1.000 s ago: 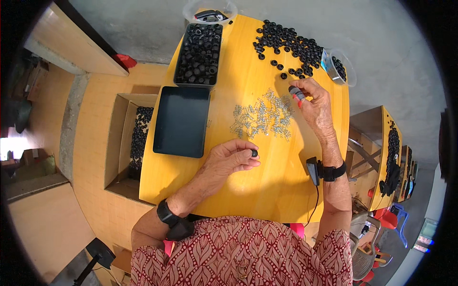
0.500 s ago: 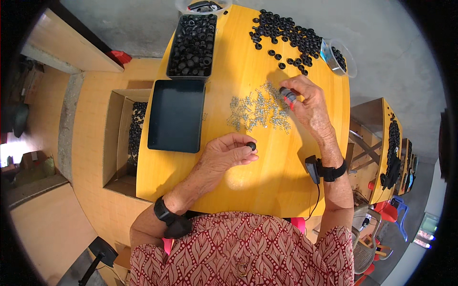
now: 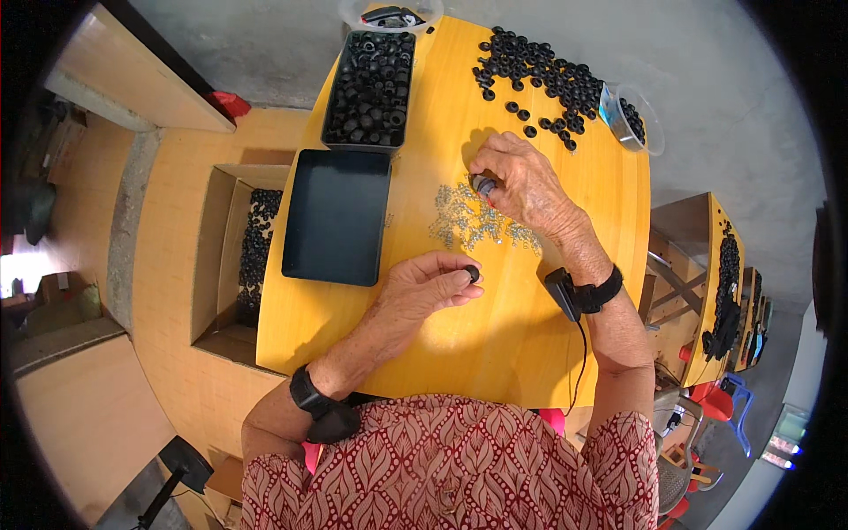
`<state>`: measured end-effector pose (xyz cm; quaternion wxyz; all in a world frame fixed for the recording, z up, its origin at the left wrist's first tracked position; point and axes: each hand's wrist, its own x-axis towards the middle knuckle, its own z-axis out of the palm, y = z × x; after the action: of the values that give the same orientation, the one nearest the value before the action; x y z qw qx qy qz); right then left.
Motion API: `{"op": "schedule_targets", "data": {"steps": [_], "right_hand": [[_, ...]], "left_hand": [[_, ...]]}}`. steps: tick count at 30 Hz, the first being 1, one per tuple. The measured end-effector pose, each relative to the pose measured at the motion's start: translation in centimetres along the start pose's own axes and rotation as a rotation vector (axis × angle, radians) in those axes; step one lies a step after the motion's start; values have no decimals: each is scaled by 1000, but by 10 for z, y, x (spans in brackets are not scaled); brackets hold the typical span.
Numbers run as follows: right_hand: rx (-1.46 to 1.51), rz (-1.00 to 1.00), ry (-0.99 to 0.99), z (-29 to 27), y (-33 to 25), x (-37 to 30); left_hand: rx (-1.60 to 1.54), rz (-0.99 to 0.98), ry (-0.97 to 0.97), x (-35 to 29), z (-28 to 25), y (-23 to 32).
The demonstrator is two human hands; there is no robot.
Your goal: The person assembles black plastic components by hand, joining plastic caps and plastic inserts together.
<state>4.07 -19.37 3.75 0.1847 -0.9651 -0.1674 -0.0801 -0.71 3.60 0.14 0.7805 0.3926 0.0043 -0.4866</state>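
My left hand point(image 3: 422, 284) pinches a small round black cap point(image 3: 473, 274) between thumb and fingers, above the near part of the yellow table. Farther off, my right hand point(image 3: 532, 187) is closed around a short dark grey and red tool point(image 3: 483, 184); its kind is hard to make out, and the fingers hide much of it. The tool is over the far edge of a spread of small shiny metal pieces point(image 3: 468, 219). Whether it touches them I cannot tell. A shallow black tray point(image 3: 338, 216) lies to the left of these pieces.
A deep container point(image 3: 367, 88) full of black caps stands behind the tray. Many loose black caps point(image 3: 561, 79) cover the far right, beside a clear tub point(image 3: 652, 128). A clear bowl point(image 3: 415, 19) is at the far edge. On the left, a cardboard box point(image 3: 212, 265) holds more black parts.
My right hand has moved left with the tool, from the right side of the metal pieces to their far edge. My left hand still pinches the black cap and has hardly moved.
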Motion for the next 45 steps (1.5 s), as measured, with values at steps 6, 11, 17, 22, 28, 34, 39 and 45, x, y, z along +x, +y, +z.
{"op": "schedule_targets", "data": {"steps": [6, 11, 17, 22, 28, 34, 39, 45], "right_hand": [[297, 89, 92, -27, -35, -26], [408, 54, 115, -34, -65, -62], [417, 81, 126, -38, -78, -82], [332, 107, 155, -37, -84, -91], [319, 128, 188, -35, -81, -103], [313, 155, 249, -35, -81, -112], [248, 145, 271, -33, -85, -117], [304, 217, 316, -29, -88, -126]], "left_hand": [[-137, 62, 18, 1, -2, 8], [-228, 62, -26, 0, 2, 8], [-215, 31, -74, 1, 11, 5], [-183, 20, -27, 2, 22, 4], [-113, 20, -48, 2, 31, 5], [-24, -1, -49, 3, 34, 4], [-1, -18, -71, 5, 34, -1], [-93, -88, -105, 7, 32, -1]]}}
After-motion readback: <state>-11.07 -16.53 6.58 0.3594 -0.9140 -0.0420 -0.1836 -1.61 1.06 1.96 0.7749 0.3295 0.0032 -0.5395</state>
